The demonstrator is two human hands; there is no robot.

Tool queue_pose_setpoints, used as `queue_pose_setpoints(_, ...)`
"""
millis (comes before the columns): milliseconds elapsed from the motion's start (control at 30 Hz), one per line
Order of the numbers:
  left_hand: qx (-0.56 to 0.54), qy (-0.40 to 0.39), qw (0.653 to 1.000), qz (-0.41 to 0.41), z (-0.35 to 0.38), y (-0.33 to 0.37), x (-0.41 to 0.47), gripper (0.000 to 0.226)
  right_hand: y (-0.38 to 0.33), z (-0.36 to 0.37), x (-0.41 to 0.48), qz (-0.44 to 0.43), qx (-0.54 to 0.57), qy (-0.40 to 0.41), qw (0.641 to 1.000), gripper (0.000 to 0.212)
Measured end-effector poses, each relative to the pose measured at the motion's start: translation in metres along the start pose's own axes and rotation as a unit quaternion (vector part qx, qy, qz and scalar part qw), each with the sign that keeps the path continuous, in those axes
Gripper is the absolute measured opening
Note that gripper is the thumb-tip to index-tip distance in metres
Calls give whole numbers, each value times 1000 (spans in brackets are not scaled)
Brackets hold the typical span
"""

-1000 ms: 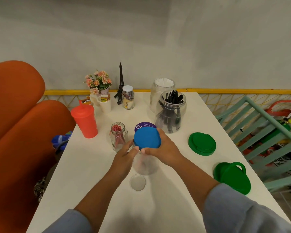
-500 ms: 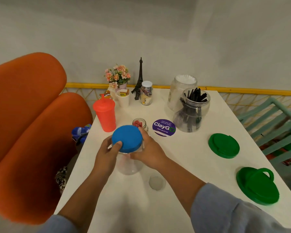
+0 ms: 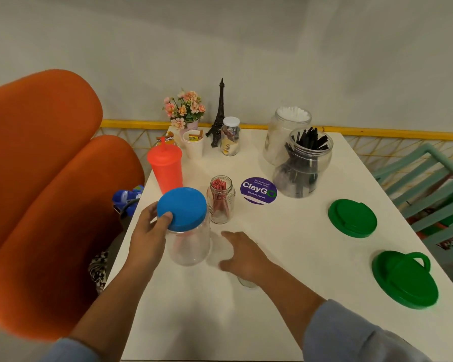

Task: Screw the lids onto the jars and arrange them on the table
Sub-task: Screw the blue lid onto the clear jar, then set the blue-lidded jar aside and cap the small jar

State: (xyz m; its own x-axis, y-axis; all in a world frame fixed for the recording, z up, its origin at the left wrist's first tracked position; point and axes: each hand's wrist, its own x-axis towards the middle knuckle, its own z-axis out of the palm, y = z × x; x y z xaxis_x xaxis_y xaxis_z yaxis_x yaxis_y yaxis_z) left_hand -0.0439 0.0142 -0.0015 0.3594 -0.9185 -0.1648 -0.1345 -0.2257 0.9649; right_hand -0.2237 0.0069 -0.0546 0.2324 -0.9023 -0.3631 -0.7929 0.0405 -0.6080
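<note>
Right hand [image 3: 242, 254] released, fingers spread; left hand [image 3: 148, 231] grips blue-lidded jar [image 3: 188, 244] near ClayGo sticker [image 3: 258, 190].

Lidded jar [image 3: 188, 247] left of small jar [image 3: 221, 203]

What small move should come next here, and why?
Probably the right hand lowers onto the small clear lid half hidden under its wrist and pinches it. That hand is open and empty, the blue lid already sits on the clear jar the left hand holds, and the small jar of red sticks stands uncovered.
</note>
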Motion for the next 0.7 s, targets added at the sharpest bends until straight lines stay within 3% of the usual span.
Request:
queue_pose_setpoints(200, 108, 58, 989, 80, 7, 14, -4, 47, 40, 14, -2, 32, -172, -66, 982, 77)
queue_pose_setpoints(367, 242, 65, 952, 177, 28, 35, -12, 46, 57, 12, -3, 14, -220, -83, 972, 72)
queue_pose_setpoints(500, 262, 44, 938, 224, 62, 46, -21, 42, 68, -1, -4, -18, -263, -86, 961, 69)
queue_pose_setpoints(600, 242, 18, 942, 232, 90, 46, -24, 45, 79, -17, -3, -12, -245, -71, 967, 75)
queue_pose_setpoints(700, 190, -8, 961, 201, 115, 34, -16, 58, 91, -37, -1, 18, -114, -28, 993, 78)
